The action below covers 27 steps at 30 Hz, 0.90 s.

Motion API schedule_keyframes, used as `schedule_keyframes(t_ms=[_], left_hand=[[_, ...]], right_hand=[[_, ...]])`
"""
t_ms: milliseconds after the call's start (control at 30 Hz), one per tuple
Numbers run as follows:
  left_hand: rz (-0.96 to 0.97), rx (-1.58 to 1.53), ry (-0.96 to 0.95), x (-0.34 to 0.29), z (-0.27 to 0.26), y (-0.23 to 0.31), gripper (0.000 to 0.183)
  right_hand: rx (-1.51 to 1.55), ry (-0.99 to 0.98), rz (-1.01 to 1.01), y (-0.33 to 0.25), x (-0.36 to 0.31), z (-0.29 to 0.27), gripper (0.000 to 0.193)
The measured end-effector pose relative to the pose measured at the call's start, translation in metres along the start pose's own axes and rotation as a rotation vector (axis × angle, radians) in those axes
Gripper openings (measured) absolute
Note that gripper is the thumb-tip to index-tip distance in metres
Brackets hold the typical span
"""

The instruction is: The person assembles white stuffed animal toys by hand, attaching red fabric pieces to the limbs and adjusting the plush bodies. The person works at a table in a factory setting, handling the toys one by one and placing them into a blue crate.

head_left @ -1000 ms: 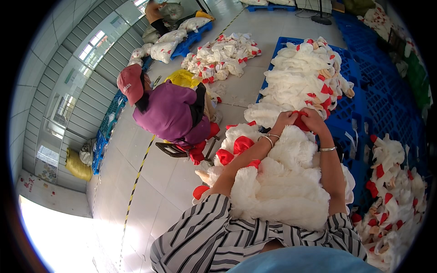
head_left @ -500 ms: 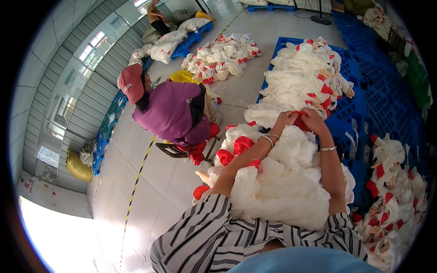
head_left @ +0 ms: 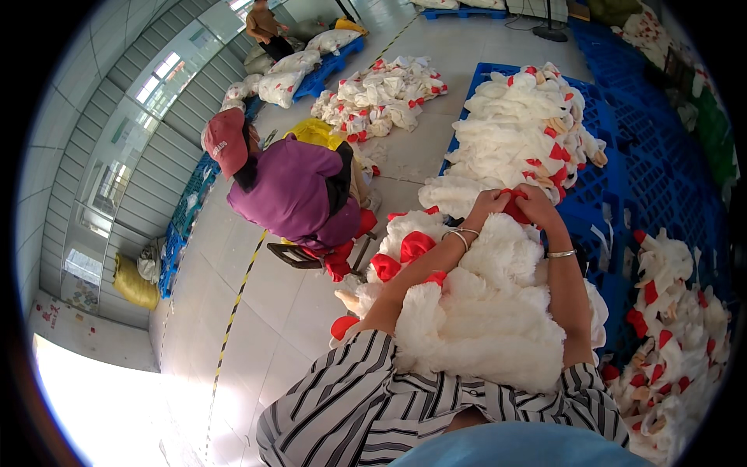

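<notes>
A white fluffy plush skin (head_left: 482,327) with red fabric parts lies across my lap. At its far end, my left hand (head_left: 490,204) and my right hand (head_left: 534,205) both pinch a red fabric piece (head_left: 513,206) between them. The fingers of both hands are closed on it, and their tips are partly hidden. More white plush skins with red patches (head_left: 416,246) lie beneath and left of my left forearm. Just beyond my hands, a long pile of white plush skins (head_left: 506,140) rests on a blue pallet (head_left: 599,148).
A person in purple (head_left: 296,191) sits on a stool at the left. Beyond them lies a floor heap of plush skins (head_left: 381,97). Another heap (head_left: 669,342) is at my right. Stuffed white sacks (head_left: 284,82) and a standing person (head_left: 266,31) are at the back.
The standing person at the back has straightened and moved slightly. The seated person's arm and head have shifted a little. My hands stay nearly still on the red fabric piece.
</notes>
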<state>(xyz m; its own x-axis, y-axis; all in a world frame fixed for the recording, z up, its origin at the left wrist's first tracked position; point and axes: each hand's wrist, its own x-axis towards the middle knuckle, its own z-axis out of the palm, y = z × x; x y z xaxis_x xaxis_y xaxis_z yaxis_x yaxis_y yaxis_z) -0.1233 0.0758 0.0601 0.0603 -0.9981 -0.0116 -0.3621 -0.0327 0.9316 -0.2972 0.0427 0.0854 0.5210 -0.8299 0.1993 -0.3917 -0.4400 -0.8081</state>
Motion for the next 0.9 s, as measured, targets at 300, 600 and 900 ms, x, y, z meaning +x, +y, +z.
schedule_keyframes(t_ms=[300,600,900], left_hand=[[0.004,-0.014,-0.015,0.006,0.002,-0.009,0.042],[0.001,-0.039,0.009,0.001,0.000,-0.004,0.042],[0.026,-0.018,0.008,0.005,0.000,-0.009,0.041]], right_hand=[[0.013,-0.006,0.010,0.000,0.000,0.000,0.021],[0.012,-0.016,0.009,-0.003,0.000,0.000,0.019],[0.009,-0.004,-0.009,-0.002,0.001,0.001,0.017]])
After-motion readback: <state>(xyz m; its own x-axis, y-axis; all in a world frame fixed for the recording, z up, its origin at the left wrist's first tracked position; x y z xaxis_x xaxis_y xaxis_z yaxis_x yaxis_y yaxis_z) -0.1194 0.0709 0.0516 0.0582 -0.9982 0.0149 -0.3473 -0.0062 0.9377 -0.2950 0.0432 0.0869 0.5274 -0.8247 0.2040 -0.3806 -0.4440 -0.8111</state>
